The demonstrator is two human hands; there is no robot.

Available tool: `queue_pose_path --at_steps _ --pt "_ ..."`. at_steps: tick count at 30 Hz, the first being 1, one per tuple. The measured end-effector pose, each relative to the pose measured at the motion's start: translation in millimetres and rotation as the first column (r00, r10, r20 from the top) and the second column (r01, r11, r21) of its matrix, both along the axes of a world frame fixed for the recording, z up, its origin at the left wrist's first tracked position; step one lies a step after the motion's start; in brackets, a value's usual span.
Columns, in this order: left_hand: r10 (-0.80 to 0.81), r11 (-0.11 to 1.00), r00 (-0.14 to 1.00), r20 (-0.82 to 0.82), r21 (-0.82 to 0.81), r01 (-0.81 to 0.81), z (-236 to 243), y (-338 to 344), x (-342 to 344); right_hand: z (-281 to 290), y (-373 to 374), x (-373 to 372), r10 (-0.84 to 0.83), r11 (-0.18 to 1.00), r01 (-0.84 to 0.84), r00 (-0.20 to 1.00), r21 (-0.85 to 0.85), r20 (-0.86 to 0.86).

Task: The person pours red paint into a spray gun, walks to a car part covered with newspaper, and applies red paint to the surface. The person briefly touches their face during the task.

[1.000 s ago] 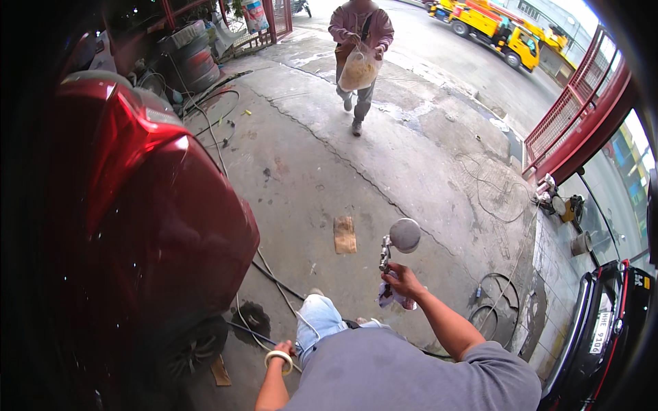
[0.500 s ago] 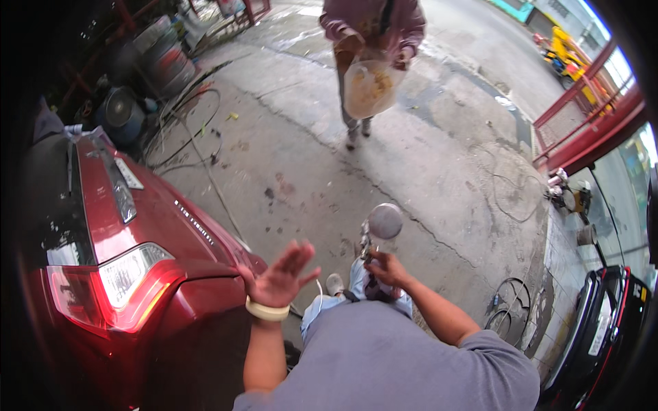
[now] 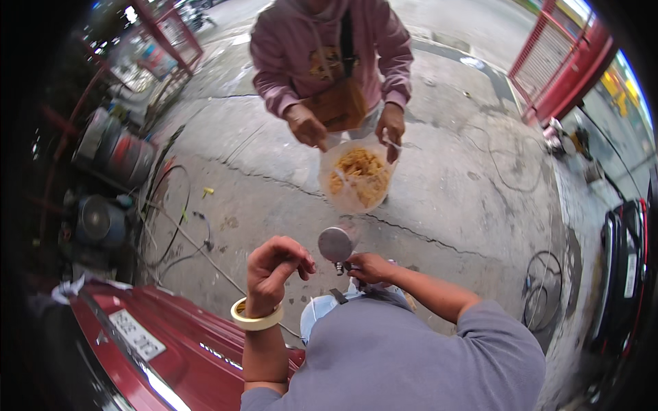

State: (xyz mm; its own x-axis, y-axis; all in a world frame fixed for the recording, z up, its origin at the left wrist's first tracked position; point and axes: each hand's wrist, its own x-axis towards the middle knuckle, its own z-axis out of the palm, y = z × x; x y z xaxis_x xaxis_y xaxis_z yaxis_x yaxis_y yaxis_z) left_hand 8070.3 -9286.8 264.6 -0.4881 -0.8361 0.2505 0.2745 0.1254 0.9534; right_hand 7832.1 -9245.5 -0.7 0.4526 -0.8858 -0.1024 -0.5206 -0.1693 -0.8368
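My right hand (image 3: pixel 370 268) grips the handle of a paint spray gun whose round metal cup (image 3: pixel 336 243) points up in front of me. Raised beside it, my left hand (image 3: pixel 273 264) has its fingers curled inward with nothing visible in them. A roll of pale masking tape (image 3: pixel 255 319) sits around that wrist like a bracelet. Just beyond the cup, a person in a pink hooded top (image 3: pixel 322 48) stands facing me. Both of that person's hands hold a clear plastic bag of yellow food (image 3: pixel 356 179).
A red car's rear (image 3: pixel 157 356) fills the lower left, close to my left arm. Hoses and cables (image 3: pixel 171 226) lie on the cracked concrete near barrels (image 3: pixel 113 147) at left. A dark vehicle (image 3: pixel 620 274) stands at right, a red gate (image 3: pixel 569 61) beyond.
The person with the bag has walked up close in front of me. My left hand went from open and spread to curled, and the view turned away from the red car.
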Motion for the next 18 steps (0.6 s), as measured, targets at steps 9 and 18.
queue_pose_path --at_steps 9,18 --pt "0.108 0.658 0.497 0.861 -0.437 0.614 -58 -197 -135 -26 -41 14 -0.066 0.984 0.065 0.998 0.168 0.002" --pt "0.099 0.296 0.477 0.873 -0.484 0.823 -152 -243 -216 -22 -32 55 -0.246 0.949 0.238 0.969 0.207 0.013"
